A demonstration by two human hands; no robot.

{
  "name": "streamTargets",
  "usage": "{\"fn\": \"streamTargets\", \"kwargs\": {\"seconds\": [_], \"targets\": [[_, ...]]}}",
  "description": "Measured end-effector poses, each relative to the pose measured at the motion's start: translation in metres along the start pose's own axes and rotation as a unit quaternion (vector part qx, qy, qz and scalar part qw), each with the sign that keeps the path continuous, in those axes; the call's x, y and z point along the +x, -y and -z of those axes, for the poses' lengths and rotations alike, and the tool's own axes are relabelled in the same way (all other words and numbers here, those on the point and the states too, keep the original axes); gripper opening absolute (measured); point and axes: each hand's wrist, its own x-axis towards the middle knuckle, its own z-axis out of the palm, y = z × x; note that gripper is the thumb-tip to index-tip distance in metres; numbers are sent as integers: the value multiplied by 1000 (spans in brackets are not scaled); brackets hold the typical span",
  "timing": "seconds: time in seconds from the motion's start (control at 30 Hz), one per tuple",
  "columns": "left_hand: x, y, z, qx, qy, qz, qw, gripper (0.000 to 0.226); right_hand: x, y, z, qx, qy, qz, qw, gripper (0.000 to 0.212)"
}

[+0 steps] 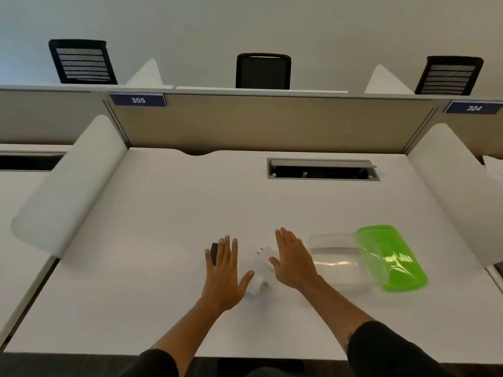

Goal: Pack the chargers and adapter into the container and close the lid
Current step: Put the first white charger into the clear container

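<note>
White table (163,240) carries all items. Left hand (224,273) lies flat with fingers spread, holding nothing; a black charger (214,253) shows just beyond its fingers, partly covered. Right hand (295,261) is likewise flat and spread, empty, its thumb side over a white charger (263,254). A second white plug unit (257,285) sits between the two hands. Clear container (336,261) stands open just right of the right hand, with its green lid (390,258) leaning against its far side.

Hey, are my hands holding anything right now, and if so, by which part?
Nothing is held. The left hand and the right hand are both open and flat, fingers spread, over the desk among the plugs.
</note>
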Motion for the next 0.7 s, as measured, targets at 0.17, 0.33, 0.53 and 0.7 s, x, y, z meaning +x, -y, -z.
{"fn": "streamTargets", "kwargs": {"seconds": [0.17, 0.33, 0.53, 0.7], "targets": [[-3, -6, -1, -11, -6, 5, 1000, 97, 6, 12, -2, 29, 33, -35, 998, 71], [-6, -3, -9, -63, -7, 12, 998, 78, 9, 22, -7, 30, 67, -52, 996, 56], [-19, 9, -25, -57, 42, 31, 997, 75, 13, 25, -15, 26, 62, -52, 996, 48], [-35, 18, -37, -25, 73, 30, 997, 77, 15, 24, -19, 24, 60, -48, 997, 44]]}}
